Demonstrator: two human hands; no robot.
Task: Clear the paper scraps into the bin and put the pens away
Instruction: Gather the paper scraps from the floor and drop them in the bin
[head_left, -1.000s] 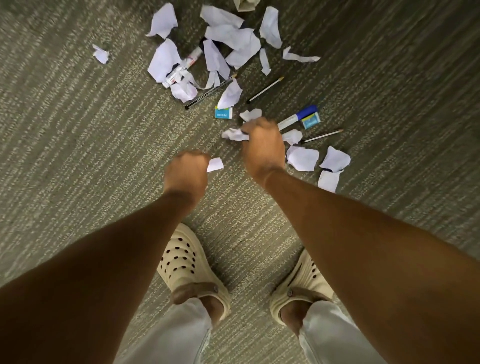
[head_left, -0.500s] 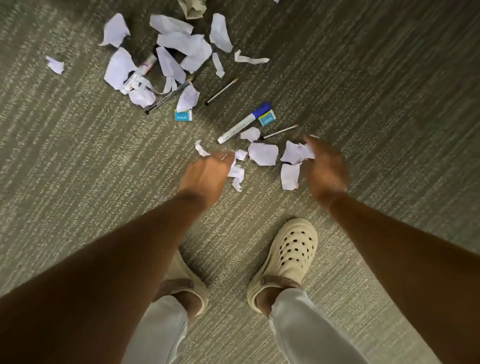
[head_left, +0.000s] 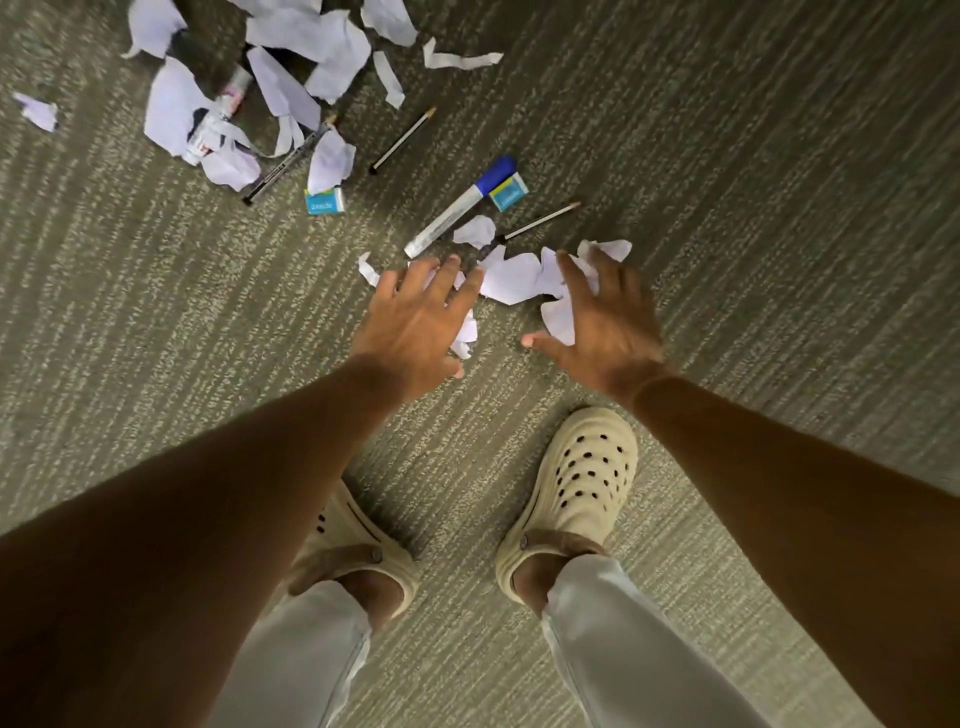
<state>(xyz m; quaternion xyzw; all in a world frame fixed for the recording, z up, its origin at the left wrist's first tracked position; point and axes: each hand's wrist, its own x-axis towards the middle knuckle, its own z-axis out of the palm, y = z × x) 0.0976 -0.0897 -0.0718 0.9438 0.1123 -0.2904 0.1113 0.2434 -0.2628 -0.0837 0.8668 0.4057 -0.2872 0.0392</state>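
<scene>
White paper scraps lie scattered on the grey-green carpet. A near cluster of scraps (head_left: 511, 280) lies between my two hands. My left hand (head_left: 415, 322) has its fingers spread over the cluster's left side. My right hand (head_left: 605, 322) is spread over its right side, on top of scraps. Neither hand grips anything. A blue-capped marker (head_left: 460, 208) lies just beyond the cluster, with a thin pen (head_left: 537, 223) to its right. Farther off lie another thin pen (head_left: 402, 140), a black pen (head_left: 288, 163) and a red-printed marker (head_left: 215, 124) among a larger pile of scraps (head_left: 306, 47).
Two small blue-and-white erasers (head_left: 324, 201) (head_left: 509, 191) lie among the pens. My feet in cream clogs (head_left: 576, 493) stand on the carpet (head_left: 779, 208) just below the hands. No bin is in view.
Both hands have opened from curled to spread fingers and come down over the near scraps. The view has shifted, so the litter sits further left and higher.
</scene>
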